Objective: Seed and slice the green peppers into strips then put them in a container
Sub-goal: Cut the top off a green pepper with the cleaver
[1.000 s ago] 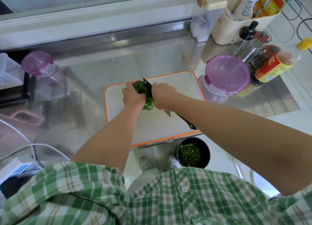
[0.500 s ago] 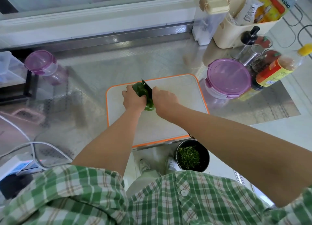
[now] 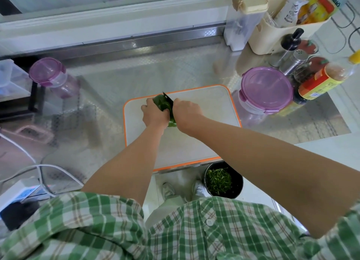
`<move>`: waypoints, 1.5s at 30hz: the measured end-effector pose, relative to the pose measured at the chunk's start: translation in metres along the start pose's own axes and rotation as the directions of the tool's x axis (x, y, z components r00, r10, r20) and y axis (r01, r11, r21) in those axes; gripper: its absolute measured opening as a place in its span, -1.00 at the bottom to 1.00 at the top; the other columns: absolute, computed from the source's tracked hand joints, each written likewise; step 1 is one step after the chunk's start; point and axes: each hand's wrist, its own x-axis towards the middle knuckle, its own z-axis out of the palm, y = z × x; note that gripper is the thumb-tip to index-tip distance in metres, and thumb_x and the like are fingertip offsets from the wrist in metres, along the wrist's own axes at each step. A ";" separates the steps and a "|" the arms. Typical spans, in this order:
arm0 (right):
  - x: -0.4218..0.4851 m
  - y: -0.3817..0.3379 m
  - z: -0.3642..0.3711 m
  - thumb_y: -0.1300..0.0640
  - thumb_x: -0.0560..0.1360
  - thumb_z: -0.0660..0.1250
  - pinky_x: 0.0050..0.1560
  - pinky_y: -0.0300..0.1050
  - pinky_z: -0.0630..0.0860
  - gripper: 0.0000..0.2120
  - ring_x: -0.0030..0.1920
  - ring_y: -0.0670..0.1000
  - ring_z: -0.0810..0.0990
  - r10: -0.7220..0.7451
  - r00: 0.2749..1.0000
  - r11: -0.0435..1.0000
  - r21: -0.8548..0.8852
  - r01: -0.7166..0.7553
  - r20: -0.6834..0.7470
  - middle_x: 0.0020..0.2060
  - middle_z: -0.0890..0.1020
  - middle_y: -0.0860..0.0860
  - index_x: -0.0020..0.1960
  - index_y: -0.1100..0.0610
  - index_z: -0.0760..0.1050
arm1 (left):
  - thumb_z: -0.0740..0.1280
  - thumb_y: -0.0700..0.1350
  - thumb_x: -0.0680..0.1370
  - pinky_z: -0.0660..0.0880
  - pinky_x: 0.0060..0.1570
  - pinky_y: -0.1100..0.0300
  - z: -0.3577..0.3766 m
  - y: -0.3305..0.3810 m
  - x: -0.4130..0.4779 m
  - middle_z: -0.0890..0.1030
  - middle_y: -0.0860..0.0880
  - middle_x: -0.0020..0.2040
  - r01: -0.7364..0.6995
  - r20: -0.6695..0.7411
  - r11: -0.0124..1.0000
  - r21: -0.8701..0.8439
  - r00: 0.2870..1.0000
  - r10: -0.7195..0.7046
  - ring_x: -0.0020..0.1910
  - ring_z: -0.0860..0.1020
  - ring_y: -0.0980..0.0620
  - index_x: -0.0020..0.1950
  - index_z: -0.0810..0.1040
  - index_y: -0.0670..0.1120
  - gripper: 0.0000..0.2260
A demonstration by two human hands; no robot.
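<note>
A green pepper [image 3: 162, 103] lies on the white, orange-rimmed cutting board [image 3: 210, 101]. My left hand [image 3: 154, 113] grips the pepper from the left and holds it down. My right hand [image 3: 186, 113] grips a knife whose dark blade [image 3: 168, 99] stands in the pepper; the handle is hidden under the hand. A round container with a purple lid [image 3: 266, 89], lid on, stands just right of the board.
A black bin [image 3: 224, 179] with green scraps stands on the floor below the board's front edge. Bottles, shakers and a beige caddy [image 3: 288, 23] crowd the back right. Another purple-lidded jar [image 3: 51, 74] stands at the left. Cables and a power strip [image 3: 19, 189] lie front left.
The knife has slid deeper into the pepper, so the blade and handle behind my right hand are no longer seen. Both hands stay on the pepper's two sides.
</note>
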 end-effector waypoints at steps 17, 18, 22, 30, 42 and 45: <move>0.000 -0.005 0.002 0.32 0.48 0.25 -0.10 -0.08 0.38 -0.67 0.17 0.16 0.55 0.020 1.000 1.000 0.010 -0.020 -0.008 0.15 0.54 0.12 0.23 0.20 0.32 | 0.39 -0.12 0.46 0.49 0.19 -0.02 -0.004 -0.001 0.002 0.41 -0.15 0.22 0.008 0.005 1.000 -0.027 1.000 -0.008 0.13 0.52 -0.21 0.34 0.38 -0.06 -0.54; 0.000 -0.003 0.004 0.32 0.49 0.24 -0.10 -0.07 0.38 -0.68 0.16 0.17 0.55 0.024 1.000 1.000 0.020 -0.024 -0.013 0.15 0.54 0.12 0.23 0.20 0.32 | 0.38 -0.14 0.46 0.49 0.20 -0.02 -0.004 0.000 0.003 0.40 -0.16 0.23 0.000 0.007 1.000 -0.028 1.000 0.001 0.14 0.52 -0.22 0.35 0.38 -0.07 -0.53; -0.006 0.002 0.007 0.34 0.50 0.21 0.04 -0.01 0.45 -0.68 0.21 0.19 0.53 0.020 1.000 0.999 0.044 -0.020 0.006 0.18 0.53 0.14 0.25 0.20 0.32 | 0.39 -0.15 0.47 0.45 0.22 0.01 -0.005 -0.002 0.003 0.41 -0.19 0.25 -0.032 0.013 0.999 0.019 0.999 0.032 0.17 0.50 -0.21 0.37 0.36 -0.09 -0.52; -0.010 0.003 0.003 0.33 0.49 0.26 -0.04 -0.08 0.40 -0.64 0.20 0.17 0.53 -0.029 0.999 1.000 -0.006 0.030 0.013 0.18 0.52 0.14 0.26 0.22 0.32 | 0.41 -0.18 0.46 0.45 0.21 -0.01 -0.010 -0.010 0.000 0.42 -0.17 0.26 -0.056 0.036 0.996 -0.063 0.998 0.059 0.20 0.48 -0.17 0.37 0.38 -0.07 -0.50; -0.007 0.018 0.002 0.28 0.52 0.23 -0.03 -0.03 0.39 -0.68 0.20 0.18 0.51 -0.048 0.999 0.999 -0.002 0.048 0.024 0.17 0.50 0.16 0.26 0.22 0.30 | 0.43 -0.25 0.48 0.48 -0.19 0.19 -0.009 -0.019 0.001 0.40 -0.15 0.25 -0.051 0.077 0.963 -0.266 0.994 0.074 0.12 0.47 -0.10 0.36 0.38 -0.07 -0.51; -0.008 0.025 0.003 0.23 0.55 0.21 -0.12 -0.07 0.32 -0.72 0.15 0.20 0.52 -0.075 0.996 0.996 0.044 0.073 0.045 0.13 0.50 0.17 0.23 0.22 0.30 | 0.48 -0.23 0.38 0.60 -0.09 0.01 -0.014 -0.021 -0.001 0.44 -0.17 0.26 -0.029 0.115 0.936 -0.350 0.991 0.074 0.17 0.52 -0.16 0.32 0.41 -0.04 -0.45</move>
